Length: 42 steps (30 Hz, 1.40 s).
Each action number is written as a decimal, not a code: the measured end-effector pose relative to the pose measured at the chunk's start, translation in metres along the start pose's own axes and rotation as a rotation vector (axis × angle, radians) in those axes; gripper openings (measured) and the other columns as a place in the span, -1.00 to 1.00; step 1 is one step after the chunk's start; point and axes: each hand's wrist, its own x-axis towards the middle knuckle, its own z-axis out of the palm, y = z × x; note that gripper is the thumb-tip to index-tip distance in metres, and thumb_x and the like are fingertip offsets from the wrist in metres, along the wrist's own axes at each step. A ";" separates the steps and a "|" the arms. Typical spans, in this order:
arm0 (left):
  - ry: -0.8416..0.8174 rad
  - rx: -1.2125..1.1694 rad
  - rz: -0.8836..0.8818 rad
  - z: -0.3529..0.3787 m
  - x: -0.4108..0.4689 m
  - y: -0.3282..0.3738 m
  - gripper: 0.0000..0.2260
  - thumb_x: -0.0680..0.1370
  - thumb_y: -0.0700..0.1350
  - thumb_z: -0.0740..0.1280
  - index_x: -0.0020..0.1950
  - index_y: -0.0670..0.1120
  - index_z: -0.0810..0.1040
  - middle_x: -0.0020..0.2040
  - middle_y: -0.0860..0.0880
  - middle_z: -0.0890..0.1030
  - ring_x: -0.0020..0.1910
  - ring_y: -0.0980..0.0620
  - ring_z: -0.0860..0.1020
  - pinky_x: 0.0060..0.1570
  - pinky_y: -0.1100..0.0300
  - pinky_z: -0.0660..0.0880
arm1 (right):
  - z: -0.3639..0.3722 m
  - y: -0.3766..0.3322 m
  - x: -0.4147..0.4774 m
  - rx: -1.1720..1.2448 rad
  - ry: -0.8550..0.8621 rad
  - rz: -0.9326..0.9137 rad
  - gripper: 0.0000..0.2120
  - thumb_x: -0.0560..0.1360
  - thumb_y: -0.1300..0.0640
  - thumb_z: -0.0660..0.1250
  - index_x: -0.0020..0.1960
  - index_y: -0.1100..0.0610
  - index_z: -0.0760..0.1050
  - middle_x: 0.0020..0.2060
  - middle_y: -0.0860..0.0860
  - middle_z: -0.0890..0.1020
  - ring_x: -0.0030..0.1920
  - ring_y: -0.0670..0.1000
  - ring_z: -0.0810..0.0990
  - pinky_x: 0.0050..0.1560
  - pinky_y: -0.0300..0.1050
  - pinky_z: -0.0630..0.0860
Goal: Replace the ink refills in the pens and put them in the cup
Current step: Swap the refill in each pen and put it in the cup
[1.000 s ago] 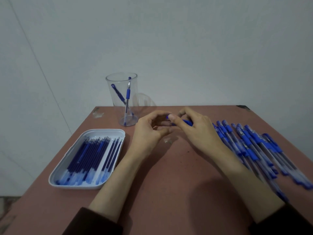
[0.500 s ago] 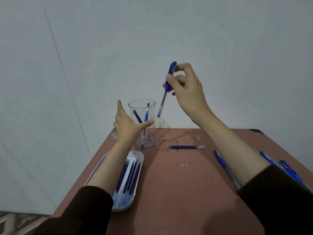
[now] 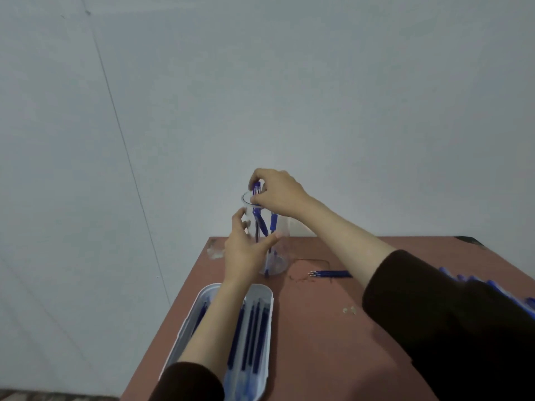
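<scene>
While your right hand [image 3: 278, 192] pinches the pen [image 3: 256, 187] half inside the cup [image 3: 280, 257] that your left hand [image 3: 246, 251] clasps, treat the two pens [image 3: 273, 222] below that grip as done and the pen row [image 3: 489, 285] by your right sleeve as pending

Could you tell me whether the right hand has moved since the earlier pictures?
Yes. The right hand, then above and right of the cup, has come down to its rim, pen now inside.
</scene>
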 end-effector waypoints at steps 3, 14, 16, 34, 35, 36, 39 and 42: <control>0.003 0.001 -0.001 0.000 0.000 0.000 -0.22 0.36 -0.02 0.54 0.47 0.04 0.20 0.37 -0.11 0.42 0.28 -0.08 0.47 0.18 -0.13 0.49 | -0.001 -0.004 0.000 -0.055 -0.066 0.014 -0.81 0.45 0.28 0.23 -0.11 0.10 0.60 -0.23 -0.02 0.59 -0.12 0.06 0.60 -0.12 -0.08 0.54; -0.004 -0.024 -0.028 0.000 -0.001 0.003 -0.21 0.38 -0.05 0.53 0.49 0.01 0.18 0.43 -0.10 0.37 0.34 -0.08 0.42 0.28 0.03 0.41 | -0.013 -0.001 -0.009 0.012 -0.118 -0.020 -0.78 0.52 0.22 0.22 0.01 0.21 0.64 -0.14 0.03 0.62 -0.18 -0.02 0.51 -0.24 -0.25 0.41; -0.009 -0.017 -0.041 0.000 -0.001 0.005 -0.20 0.38 -0.05 0.53 0.50 0.01 0.15 0.45 -0.10 0.35 0.37 -0.07 0.39 0.31 0.04 0.38 | -0.016 0.002 -0.015 0.058 -0.067 -0.043 -0.78 0.53 0.21 0.23 0.07 0.17 0.62 -0.10 0.00 0.59 -0.09 -0.05 0.53 -0.11 -0.27 0.41; -0.014 0.097 0.226 0.061 -0.100 0.017 -0.70 0.46 -0.24 0.36 0.10 0.06 0.44 0.08 0.05 0.48 0.11 0.04 0.48 0.16 0.06 0.43 | -0.059 0.089 -0.148 0.033 0.144 0.219 -0.86 0.50 0.15 0.30 -0.07 0.00 0.63 -0.30 -0.15 0.57 -0.24 -0.09 0.55 -0.22 -0.29 0.43; -0.063 0.091 0.210 0.068 -0.104 0.015 -0.71 0.46 -0.24 0.36 0.09 0.07 0.46 0.07 0.08 0.50 0.07 0.09 0.50 0.13 0.08 0.46 | -0.064 0.096 -0.155 0.001 0.135 0.261 -0.86 0.49 0.16 0.30 -0.09 0.01 0.63 -0.32 -0.15 0.56 -0.22 -0.07 0.56 -0.18 -0.23 0.46; -0.106 0.078 0.200 0.074 -0.108 0.014 -0.71 0.46 -0.25 0.36 0.08 0.07 0.48 0.05 0.09 0.52 0.01 0.12 0.52 0.10 0.08 0.49 | -0.070 0.104 -0.163 -0.026 0.125 0.298 -0.86 0.48 0.17 0.30 -0.10 0.03 0.63 -0.33 -0.13 0.57 -0.20 -0.06 0.56 -0.13 -0.19 0.48; -0.225 0.070 0.213 0.087 -0.113 0.011 -0.69 0.47 -0.27 0.35 0.04 0.13 0.50 0.00 0.10 0.57 -0.11 0.18 0.55 0.03 0.11 0.53 | -0.089 0.124 -0.182 -0.134 0.052 0.410 -0.92 0.48 0.15 0.32 -0.13 0.03 0.59 -0.28 -0.08 0.62 -0.15 -0.03 0.60 -0.06 -0.11 0.53; -0.299 0.096 0.226 0.089 -0.113 0.007 -0.68 0.49 -0.28 0.33 0.00 0.17 0.50 -0.05 0.12 0.59 -0.19 0.27 0.53 -0.13 0.39 0.47 | -0.103 0.142 -0.194 -0.263 -0.053 0.514 -0.94 0.45 0.13 0.35 -0.15 0.09 0.59 -0.25 -0.05 0.64 -0.17 -0.03 0.59 -0.16 -0.14 0.50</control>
